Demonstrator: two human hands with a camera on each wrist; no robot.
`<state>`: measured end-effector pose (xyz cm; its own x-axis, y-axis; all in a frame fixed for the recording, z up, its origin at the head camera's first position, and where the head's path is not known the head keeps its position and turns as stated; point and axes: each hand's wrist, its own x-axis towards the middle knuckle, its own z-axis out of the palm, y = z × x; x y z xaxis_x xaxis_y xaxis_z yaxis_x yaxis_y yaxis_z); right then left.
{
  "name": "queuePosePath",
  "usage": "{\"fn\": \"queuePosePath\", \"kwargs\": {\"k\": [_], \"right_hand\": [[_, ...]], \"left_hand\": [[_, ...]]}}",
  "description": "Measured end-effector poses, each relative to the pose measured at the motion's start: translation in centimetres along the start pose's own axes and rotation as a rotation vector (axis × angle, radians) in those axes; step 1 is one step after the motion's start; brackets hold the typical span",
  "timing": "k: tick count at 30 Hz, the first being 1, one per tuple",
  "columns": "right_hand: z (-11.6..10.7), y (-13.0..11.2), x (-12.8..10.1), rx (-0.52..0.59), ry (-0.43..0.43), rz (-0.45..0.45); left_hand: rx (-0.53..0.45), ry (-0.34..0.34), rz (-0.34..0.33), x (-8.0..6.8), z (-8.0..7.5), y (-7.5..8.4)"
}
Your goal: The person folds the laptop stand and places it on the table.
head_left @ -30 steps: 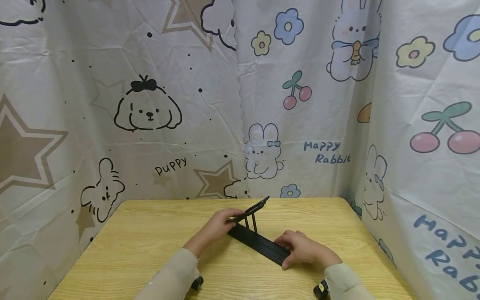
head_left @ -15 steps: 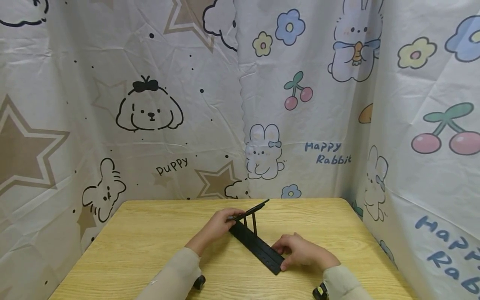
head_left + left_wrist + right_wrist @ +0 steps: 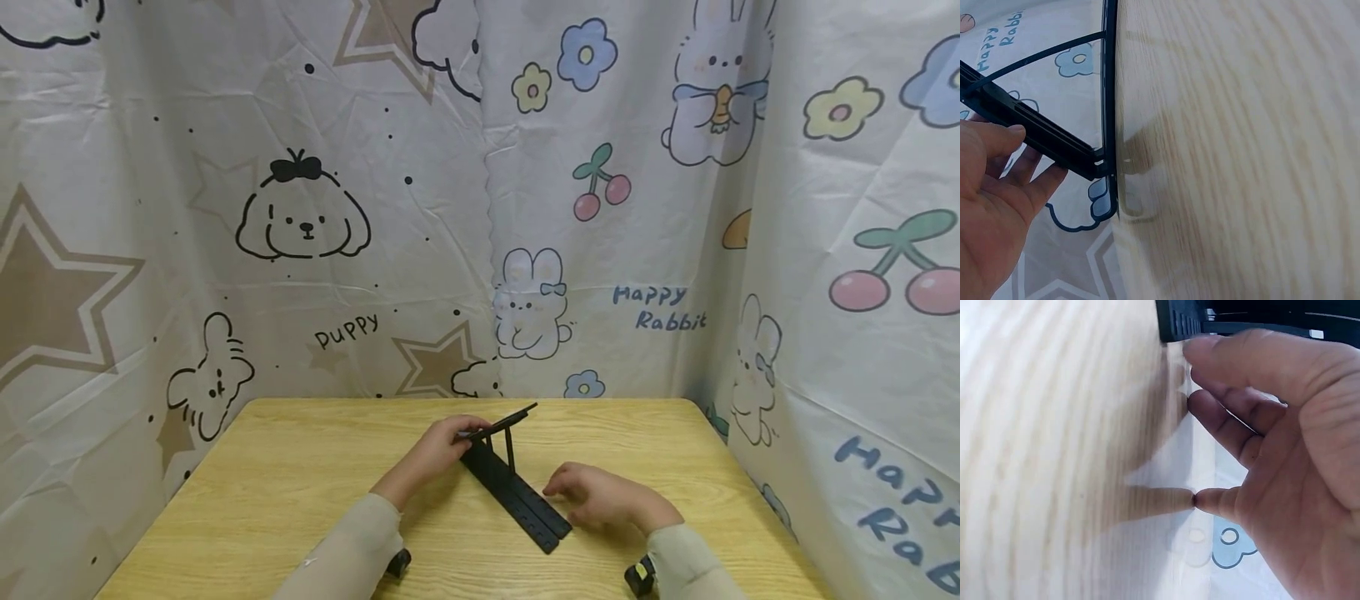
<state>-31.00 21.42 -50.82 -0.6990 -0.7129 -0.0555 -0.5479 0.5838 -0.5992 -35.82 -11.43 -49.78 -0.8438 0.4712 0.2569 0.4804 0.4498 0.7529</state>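
A black folding stand [image 3: 504, 485] rests on the wooden table, its long base slanting from far left to near right. A tilted upper plate [image 3: 513, 419] rises over the base's far end on thin struts [image 3: 510, 450]. My left hand [image 3: 438, 450] holds the stand at that far end. The left wrist view shows its thumb and fingers pinching a black bar [image 3: 1041, 131]. My right hand [image 3: 603, 496] is just right of the base's near end, fingers loosely bent and holding nothing. Its fingertips are close to the stand's dark edge [image 3: 1179, 322] in the right wrist view.
The light wooden table [image 3: 315, 467] is backed by a patterned curtain [image 3: 420, 250], which also hangs along the right side. A small black device [image 3: 640, 577] sits at the right sleeve, and another black device [image 3: 399, 564] at the left.
The base's near end has swung left and towards me, and its two strips now show separate ends. The upper plate leans lower. My right hand has let go of the base; my left keeps its hold.
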Motion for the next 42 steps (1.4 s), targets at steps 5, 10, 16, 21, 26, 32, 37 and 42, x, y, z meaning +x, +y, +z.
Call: {"fn": "queuePosePath", "kwargs": {"k": [5, 10, 16, 21, 26, 32, 37, 42], "right_hand": [[-0.1, 0.2, 0.1, -0.072, 0.013, -0.019], [0.2, 0.6, 0.2, -0.160, 0.021, -0.058], [0.4, 0.6, 0.4, -0.215, 0.013, -0.077], [0.6, 0.2, 0.4, -0.197, 0.011, -0.048], [0.9, 0.0, 0.6, -0.188, 0.016, -0.043], [1.3, -0.4, 0.8, -0.214, 0.032, -0.085], [1.8, -0.9, 1.0, -0.240, 0.045, -0.094], [2.1, -1.7, 1.2, -0.232, 0.050, -0.049]], "left_hand": [[0.026, -0.001, 0.025, 0.0, 0.1, 0.1], [0.048, -0.011, 0.029, 0.2, 0.2, 0.3], [0.060, -0.022, 0.041, 0.5, 0.3, 0.4], [0.044, -0.039, 0.017, 0.8, 0.1, 0.5], [0.021, -0.055, -0.001, 1.1, 0.0, 0.3], [0.011, -0.043, 0.002, 1.5, 0.0, -0.2], [-0.019, -0.019, -0.016, 1.6, 0.0, -0.4], [-0.043, -0.002, -0.039, 1.7, 0.0, -0.5]]}}
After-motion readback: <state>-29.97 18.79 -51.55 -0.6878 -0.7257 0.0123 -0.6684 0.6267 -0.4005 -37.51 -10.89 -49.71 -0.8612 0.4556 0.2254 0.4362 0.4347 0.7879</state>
